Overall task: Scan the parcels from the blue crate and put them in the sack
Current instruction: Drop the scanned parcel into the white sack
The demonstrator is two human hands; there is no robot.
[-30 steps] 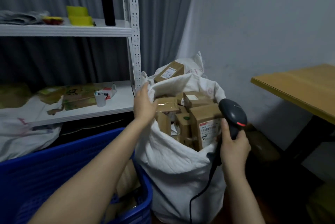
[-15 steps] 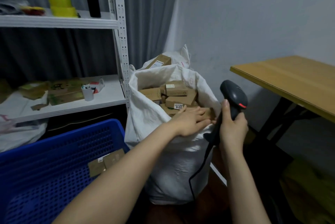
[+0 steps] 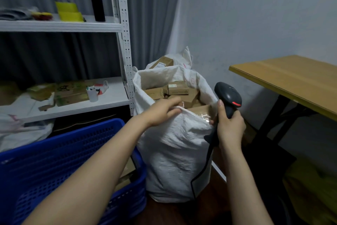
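left hand (image 3: 162, 110) pinches sack (image 3: 175, 142) near rim, right hand (image 3: 230, 124) clamped on scanner (image 3: 228, 95); parcels (image 3: 178, 89) heaped to sack mouth, few left in blue crate (image 3: 73, 151) right corner. Risk: tugging rim topples overfull sack, spilling boxes

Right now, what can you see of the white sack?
The white sack looks like crumpled woven plastic and stands upright on the dark floor, right of the blue crate. Its mouth is open, filled nearly to the rim with brown cardboard parcels. The left hand grips its near rim; the right hand holds the scanner at its right edge, and the cable hangs down its front.
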